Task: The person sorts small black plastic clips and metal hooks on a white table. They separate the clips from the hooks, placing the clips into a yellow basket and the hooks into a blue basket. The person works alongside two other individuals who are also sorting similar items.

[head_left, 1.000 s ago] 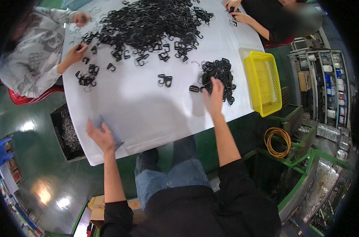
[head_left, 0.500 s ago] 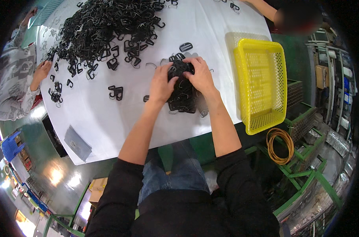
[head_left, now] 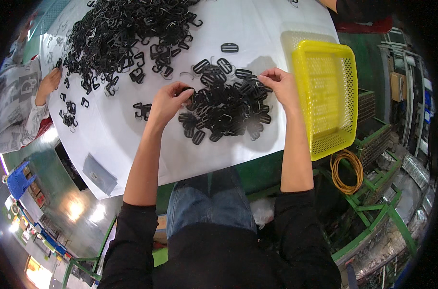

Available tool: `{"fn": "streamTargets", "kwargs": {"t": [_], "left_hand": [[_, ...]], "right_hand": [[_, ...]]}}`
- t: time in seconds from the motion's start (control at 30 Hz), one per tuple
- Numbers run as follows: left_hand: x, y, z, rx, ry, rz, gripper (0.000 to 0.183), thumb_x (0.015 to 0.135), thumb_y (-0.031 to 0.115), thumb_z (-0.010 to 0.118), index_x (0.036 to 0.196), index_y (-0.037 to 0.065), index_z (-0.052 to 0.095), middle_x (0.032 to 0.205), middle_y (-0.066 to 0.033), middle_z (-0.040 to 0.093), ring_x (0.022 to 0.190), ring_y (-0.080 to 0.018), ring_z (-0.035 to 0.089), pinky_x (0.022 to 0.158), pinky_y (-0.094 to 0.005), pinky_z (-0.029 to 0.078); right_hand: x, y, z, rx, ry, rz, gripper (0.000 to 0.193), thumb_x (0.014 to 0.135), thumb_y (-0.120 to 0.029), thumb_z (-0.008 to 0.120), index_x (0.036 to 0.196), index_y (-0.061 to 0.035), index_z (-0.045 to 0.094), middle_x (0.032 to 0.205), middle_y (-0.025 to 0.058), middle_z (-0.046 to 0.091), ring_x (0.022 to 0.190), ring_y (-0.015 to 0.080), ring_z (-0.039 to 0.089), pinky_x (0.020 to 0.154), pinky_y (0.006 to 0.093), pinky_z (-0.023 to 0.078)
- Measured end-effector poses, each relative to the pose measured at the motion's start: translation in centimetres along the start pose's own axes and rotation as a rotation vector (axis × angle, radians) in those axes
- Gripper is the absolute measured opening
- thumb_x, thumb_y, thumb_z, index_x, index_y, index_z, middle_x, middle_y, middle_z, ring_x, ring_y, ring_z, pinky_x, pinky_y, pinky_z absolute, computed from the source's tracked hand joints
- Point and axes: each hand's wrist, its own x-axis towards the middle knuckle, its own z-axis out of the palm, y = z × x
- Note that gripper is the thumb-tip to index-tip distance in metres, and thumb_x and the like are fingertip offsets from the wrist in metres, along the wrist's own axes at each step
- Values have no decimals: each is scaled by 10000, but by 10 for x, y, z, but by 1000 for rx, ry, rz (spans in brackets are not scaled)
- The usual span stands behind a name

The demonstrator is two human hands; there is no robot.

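A loose pile of black plastic slide buckles (head_left: 224, 108) is spread on the white-covered table in front of me. My left hand (head_left: 170, 102) is at the pile's left edge, thumb and fingers pinched on a dark piece, apparently a slide buckle mostly hidden by the fingers. On the far right edge, my right hand (head_left: 282, 87) pinches a black slide buckle at its fingertips. A single slide buckle (head_left: 229, 47) lies flat beyond the pile. Left of my left hand sit a few black hook-shaped pieces (head_left: 141, 111).
A large heap of black hooks (head_left: 125, 41) covers the far left of the table. At the right stands a yellow perforated basket (head_left: 301, 101). A grey flat packet (head_left: 99, 174) lies near the left corner. A co-worker's hand (head_left: 49, 83) rests at the left edge.
My hands have moved apart, left and right. The buckles that were bunched between them now lie spread out in a wider pile.
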Motion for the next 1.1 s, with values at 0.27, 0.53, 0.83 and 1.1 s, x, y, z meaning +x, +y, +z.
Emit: {"fn": "streamTargets", "kwargs": {"t": [0.27, 0.53, 0.83, 1.1], "left_hand": [[-2, -7, -12, -336, -191, -167, 277, 869, 254, 617, 1024, 25, 620, 839, -25, 652, 687, -105, 623, 588, -224, 464], [-5, -21, -10, 53, -100, -20, 289, 894, 243, 573, 1062, 18, 639, 896, -22, 657, 715, -97, 599, 646, -246, 489], [-25, -9, 13, 422, 201, 189, 225, 909, 163, 547, 1078, 66, 660, 780, -8, 655, 702, -59, 573, 683, -221, 470], [21, 20, 35, -229, 194, 140, 255, 865, 262, 595, 991, 41, 608, 727, -19, 599, 663, -122, 562, 629, -294, 466]], "right_hand": [[58, -37, 61, -611, 175, -423, 205, 733, -216, 700, 920, -152, 646, 1050, 61, 595, 1034, 271, 550, 820, 393, 470], [76, -27, 42, -150, -83, -219, 185, 766, -164, 695, 924, -79, 649, 853, 61, 632, 788, 179, 610, 691, 307, 481], [43, -14, 30, -620, 234, 93, 511, 688, -391, 749, 1006, -26, 585, 959, 175, 655, 912, 334, 627, 771, 408, 487], [33, -19, -14, 478, -202, 185, 288, 756, -205, 707, 925, 3, 604, 896, 96, 651, 812, 170, 626, 691, 300, 500]]}}
